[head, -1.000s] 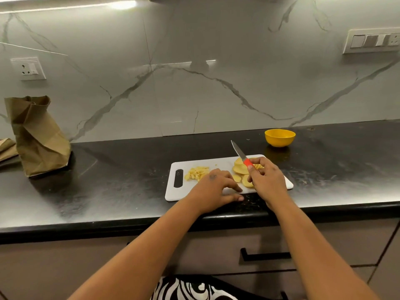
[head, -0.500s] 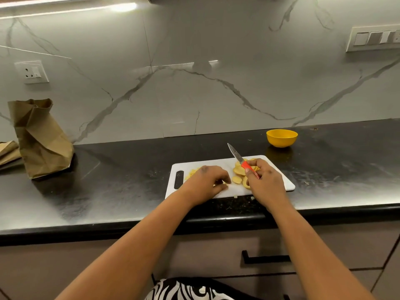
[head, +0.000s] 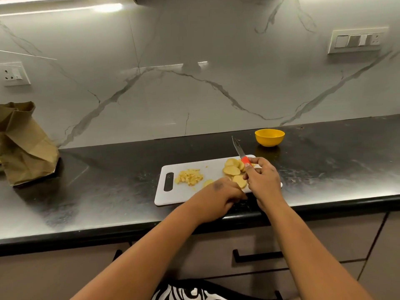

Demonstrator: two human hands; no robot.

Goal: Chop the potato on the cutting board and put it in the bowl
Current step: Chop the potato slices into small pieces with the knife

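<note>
Potato slices [head: 232,170] lie fanned on the right half of my white cutting board [head: 186,197], with a heap of chopped bits [head: 189,176] near its handle slot. My right hand [head: 263,180] grips the knife [head: 240,152] by its red handle, blade raised toward the wall. My left hand [head: 216,197] rests fingers-down at the board's near edge; whether it pinches anything I cannot tell. Beyond the board stands the yellow bowl [head: 269,137] on the black counter [head: 86,191].
</note>
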